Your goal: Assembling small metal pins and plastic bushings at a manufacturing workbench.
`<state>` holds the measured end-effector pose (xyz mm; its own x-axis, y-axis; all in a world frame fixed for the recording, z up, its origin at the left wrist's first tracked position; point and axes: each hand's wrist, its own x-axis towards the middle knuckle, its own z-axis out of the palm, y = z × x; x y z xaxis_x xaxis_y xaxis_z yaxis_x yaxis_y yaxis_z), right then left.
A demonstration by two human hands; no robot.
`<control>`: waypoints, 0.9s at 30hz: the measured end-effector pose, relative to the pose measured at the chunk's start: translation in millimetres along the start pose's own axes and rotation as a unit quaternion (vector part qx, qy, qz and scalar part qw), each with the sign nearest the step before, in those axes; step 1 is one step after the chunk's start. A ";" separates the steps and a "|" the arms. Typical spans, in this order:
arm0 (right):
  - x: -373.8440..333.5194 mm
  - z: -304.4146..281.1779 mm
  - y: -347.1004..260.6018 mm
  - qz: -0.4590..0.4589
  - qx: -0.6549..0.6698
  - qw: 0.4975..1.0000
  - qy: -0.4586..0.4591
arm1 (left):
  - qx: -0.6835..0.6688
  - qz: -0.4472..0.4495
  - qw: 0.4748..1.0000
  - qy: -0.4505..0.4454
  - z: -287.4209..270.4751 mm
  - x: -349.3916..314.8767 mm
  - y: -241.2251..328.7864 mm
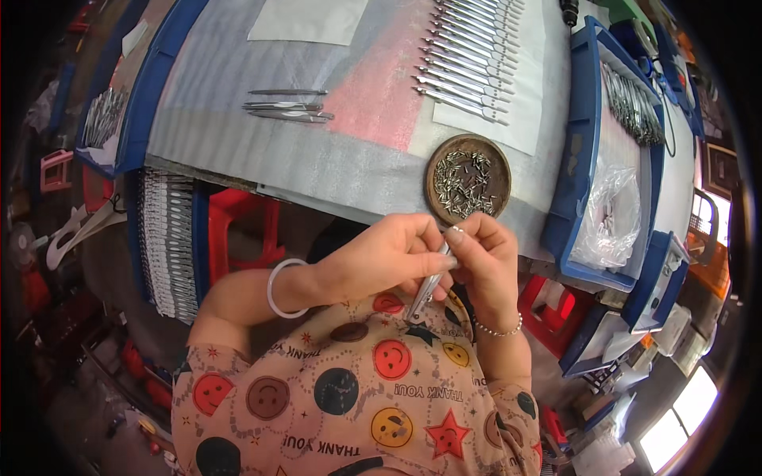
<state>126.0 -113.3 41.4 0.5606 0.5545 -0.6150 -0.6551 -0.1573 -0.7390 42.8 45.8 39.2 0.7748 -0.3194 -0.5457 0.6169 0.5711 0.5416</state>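
- left hand (397, 252): grasping a slim silver metal tool (427, 295) between thumb and fingers, slanted above the lap.
- right hand (486, 252): fingertips pinched near the tool's upper end; cannot tell whether on a small part.
- round brown wooden bowl (498, 168), small silver metal pins inside: bench (341, 174) edge, just beyond hands.
- row of slim silver metal pieces (470, 65): farther out.

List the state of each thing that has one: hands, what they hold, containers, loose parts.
Left hand: closed on the metal tool
Right hand: pinched at the tool's upper end
Metal tool: held, slanting
Wooden bowl: uncovered, holding small metal pieces
Row of metal tools: side by side
Right blue bin: open-topped
Plastic bag: crumpled, in that bin
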 end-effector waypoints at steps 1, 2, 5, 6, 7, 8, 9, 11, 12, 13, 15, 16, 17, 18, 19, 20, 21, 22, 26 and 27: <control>-1.1 4.5 -4.0 0.014 0.015 1.000 0.012 | -0.015 -0.023 1.000 -0.005 1.1 -0.3 4.6; 0.5 3.7 -4.1 0.014 0.015 1.000 0.012 | -0.024 -0.031 0.999 0.009 3.1 0.7 6.7; 5.2 -1.8 -2.3 0.024 0.030 0.999 0.002 | -0.041 -0.051 0.998 0.009 4.4 2.6 9.7; 6.5 -3.3 -0.9 0.022 0.029 0.999 0.001 | -0.040 -0.050 0.998 0.009 4.7 3.4 9.5; 6.9 -3.9 -0.3 0.020 0.028 0.999 0.000 | -0.050 -0.051 0.997 0.009 4.8 4.3 8.8; 7.0 -3.7 -0.1 0.020 0.027 0.999 0.000 | -0.060 -0.052 0.997 0.009 4.5 4.7 8.3; 7.0 -3.3 0.3 0.021 0.030 0.999 0.001 | -0.061 -0.051 0.997 0.009 4.2 4.8 8.4; 6.3 -2.7 0.8 0.022 0.031 0.999 0.003 | -0.071 -0.056 0.996 0.000 4.1 4.6 8.9; 5.7 -2.6 1.1 0.020 0.036 0.999 0.003 | -0.071 -0.056 0.996 -0.001 4.0 4.6 8.7; 4.8 -2.6 1.8 0.017 0.041 0.999 0.002 | -0.072 -0.058 0.996 -0.002 3.9 4.5 8.1; 4.8 -4.0 3.0 0.012 0.043 0.999 0.002 | -0.071 -0.058 0.996 -0.003 4.7 5.3 8.8; 4.8 -5.1 4.4 0.008 0.047 0.999 0.001 | -0.064 -0.057 0.996 -0.001 5.4 5.5 8.8; 5.3 -6.0 5.2 0.007 0.048 0.999 0.002 | -0.055 -0.057 0.997 0.002 6.4 6.4 9.5; 5.9 -6.8 6.5 0.000 0.051 0.999 0.006 | -0.054 -0.059 0.997 0.003 7.4 7.8 10.0; 6.5 -7.9 7.5 -0.006 0.055 0.998 0.010 | -0.048 -0.060 0.997 0.010 8.3 9.6 10.1; 4.2 -5.9 6.9 -0.010 0.052 0.999 0.014 | -0.042 -0.057 0.997 0.011 8.6 8.0 9.4; 2.3 -4.0 6.0 -0.014 0.038 0.999 0.019 | -0.041 -0.055 0.998 0.006 8.6 6.9 8.4; 0.2 -2.1 5.2 -0.018 0.025 0.999 0.025 | -0.033 -0.053 0.998 0.005 8.2 6.2 7.3; 2.3 -8.2 4.7 -0.012 0.041 0.999 0.013 | -0.021 -0.061 0.998 0.006 10.6 11.0 9.7; 3.4 -10.4 7.1 -0.019 0.046 0.999 0.014 | -0.020 -0.062 0.998 0.006 12.1 11.2 11.4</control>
<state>128.5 -120.9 31.3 0.5992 0.5353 -0.5953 -0.6760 -0.0601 -0.7344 60.2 39.6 47.0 0.6903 -0.3814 -0.6148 0.7024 0.5568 0.4434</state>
